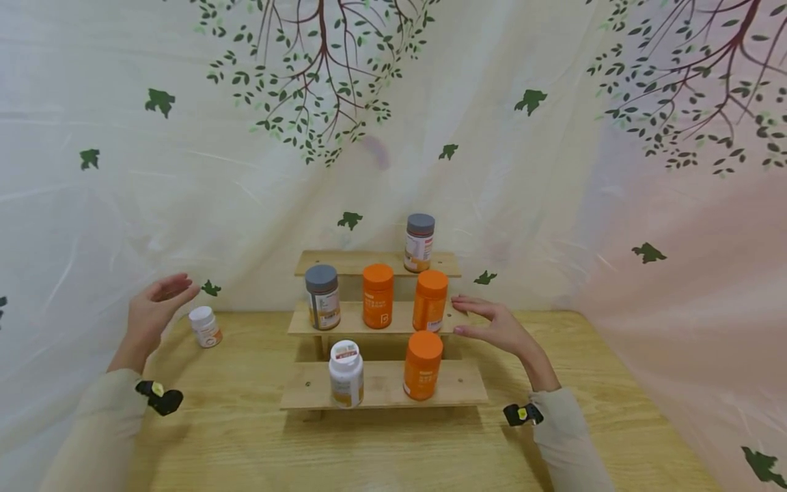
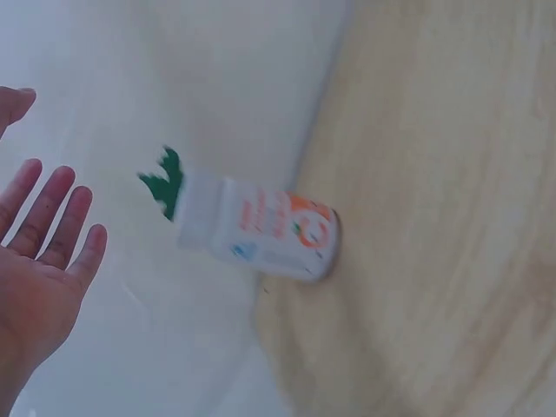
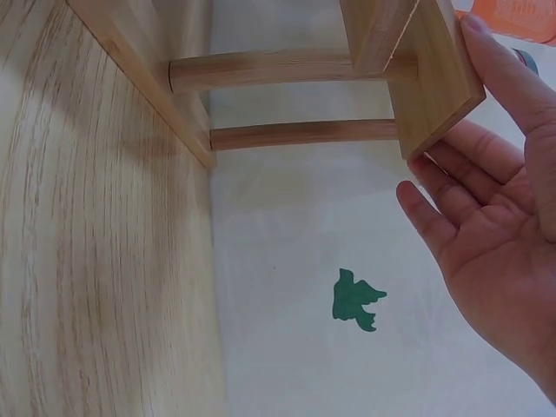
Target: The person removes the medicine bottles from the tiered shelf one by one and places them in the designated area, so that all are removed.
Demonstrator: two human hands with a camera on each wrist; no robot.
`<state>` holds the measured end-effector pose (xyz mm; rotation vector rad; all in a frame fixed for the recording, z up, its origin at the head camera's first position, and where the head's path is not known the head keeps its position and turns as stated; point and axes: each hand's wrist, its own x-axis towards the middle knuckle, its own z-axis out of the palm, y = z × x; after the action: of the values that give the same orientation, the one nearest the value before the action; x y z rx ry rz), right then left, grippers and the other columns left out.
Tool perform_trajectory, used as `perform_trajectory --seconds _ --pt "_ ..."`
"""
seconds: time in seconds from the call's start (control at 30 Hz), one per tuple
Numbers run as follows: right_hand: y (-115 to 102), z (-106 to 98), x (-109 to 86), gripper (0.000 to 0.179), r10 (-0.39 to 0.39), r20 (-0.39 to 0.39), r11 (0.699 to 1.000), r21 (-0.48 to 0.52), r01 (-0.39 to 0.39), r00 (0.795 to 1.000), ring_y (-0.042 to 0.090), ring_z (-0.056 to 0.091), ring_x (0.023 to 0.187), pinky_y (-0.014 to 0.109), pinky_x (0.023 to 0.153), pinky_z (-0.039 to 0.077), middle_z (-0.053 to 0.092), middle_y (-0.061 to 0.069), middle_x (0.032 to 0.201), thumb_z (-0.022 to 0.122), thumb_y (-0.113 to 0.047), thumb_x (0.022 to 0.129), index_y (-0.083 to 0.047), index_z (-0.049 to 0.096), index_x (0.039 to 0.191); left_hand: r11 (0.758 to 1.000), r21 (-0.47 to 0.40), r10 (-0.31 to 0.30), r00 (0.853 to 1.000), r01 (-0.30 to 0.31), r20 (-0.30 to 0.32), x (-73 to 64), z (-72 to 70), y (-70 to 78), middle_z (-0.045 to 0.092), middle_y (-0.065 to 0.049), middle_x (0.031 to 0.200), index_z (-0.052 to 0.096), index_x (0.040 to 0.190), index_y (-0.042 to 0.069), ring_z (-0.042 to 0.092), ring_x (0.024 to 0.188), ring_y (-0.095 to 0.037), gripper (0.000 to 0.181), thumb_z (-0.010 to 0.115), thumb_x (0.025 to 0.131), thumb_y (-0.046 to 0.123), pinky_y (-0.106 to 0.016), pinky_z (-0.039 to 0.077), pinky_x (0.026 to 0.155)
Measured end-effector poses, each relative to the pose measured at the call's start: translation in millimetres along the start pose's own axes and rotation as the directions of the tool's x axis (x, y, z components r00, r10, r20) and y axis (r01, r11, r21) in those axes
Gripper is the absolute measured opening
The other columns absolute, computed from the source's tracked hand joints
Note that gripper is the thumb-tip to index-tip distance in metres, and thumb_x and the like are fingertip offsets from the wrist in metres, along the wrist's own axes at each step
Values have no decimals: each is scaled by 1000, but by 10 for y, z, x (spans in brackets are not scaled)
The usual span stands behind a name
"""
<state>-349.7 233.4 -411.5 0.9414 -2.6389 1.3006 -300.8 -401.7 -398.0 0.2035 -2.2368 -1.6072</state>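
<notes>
At the left, my left hand [image 1: 150, 311] is raised beside a small white bottle [image 1: 205, 328] with an orange-and-white label, standing on the table. In the left wrist view its fingers [image 2: 61, 213] are spread and apart from the bottle. My right hand [image 1: 494, 328] is at the right end of the middle step of a wooden stepped rack [image 1: 393, 376]. Its thumb and fingers lie on either side of that board's end, fingers fairly straight. Nearest to it on that step stands an orange bottle [image 1: 430, 301].
The middle step also bears an orange bottle [image 1: 378, 297] and a grey-capped bottle [image 1: 322, 297]. Above is another grey-capped bottle [image 1: 419, 242]; below are a white bottle [image 1: 346, 376] and an orange bottle [image 1: 423, 365]. A leaf-patterned curtain [image 1: 246, 171] hangs behind the wooden table [image 1: 393, 458].
</notes>
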Motion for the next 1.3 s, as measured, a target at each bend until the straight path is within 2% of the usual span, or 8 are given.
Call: perform_trajectory --seconds 0.1,0.27,0.53,0.63,0.77,0.93,1.1,1.3 --pt "-20 -3 -2 54 0 -6 1000 -7 0 1000 41 44 144 65 116 35 55 16 150 79 -20 90 -3 63 138 998 8 60 998 -60 15 15 58 193 62 34 102 59 139 16 57 95 17 50 75 94 30 -1 45 77" --pt "-50 0 -5 55 11 -17 1000 -24 -11 1000 41 45 144 65 116 35 56 15 150 80 -22 89 -3 63 138 986 15 163 985 -164 59 27 198 538 63 31 107 61 134 19 59 99 15 42 74 95 25 -1 47 81" --pt "-70 0 -11 54 24 -35 999 -44 -26 999 41 47 142 65 115 36 57 16 148 80 -24 89 -5 65 137 948 87 290 944 -306 157 -13 554 1164 65 26 111 57 140 4 59 102 12 55 74 95 29 -2 45 86" --pt "-64 3 -13 54 32 -36 998 -49 -34 999 41 47 142 64 115 36 57 16 148 81 -25 89 -5 65 137 937 101 313 931 -335 188 -26 706 1376 70 11 120 57 140 5 60 106 8 55 73 95 31 -4 46 88" --pt "-68 0 -15 54 40 -37 998 -51 -42 999 40 47 142 64 115 36 58 15 148 81 -26 88 -7 65 136 918 113 347 909 -380 232 -45 889 1640 68 -9 129 59 140 8 62 112 -6 53 74 95 32 -8 46 91" --pt "-67 -1 -14 54 36 -34 998 -46 -37 999 40 47 142 63 115 37 58 15 148 81 -26 88 -8 65 137 919 83 350 893 -386 284 -50 1094 1910 69 -6 124 61 138 10 63 110 -10 50 75 94 29 -12 49 90" --pt "-54 -6 -7 54 29 -34 998 -47 -30 999 40 48 141 63 115 38 58 15 148 81 -25 89 -8 65 137 925 52 335 874 -376 352 -44 1282 2113 65 -18 133 59 141 9 63 110 -9 52 73 95 28 -17 51 92" --pt "-35 0 -4 53 32 -32 999 -34 -33 999 39 49 141 63 115 38 58 14 147 81 -25 88 -9 65 137 938 -13 317 839 -347 442 -19 1540 2244 61 -22 138 55 144 7 62 123 -26 54 72 96 26 -42 49 110"
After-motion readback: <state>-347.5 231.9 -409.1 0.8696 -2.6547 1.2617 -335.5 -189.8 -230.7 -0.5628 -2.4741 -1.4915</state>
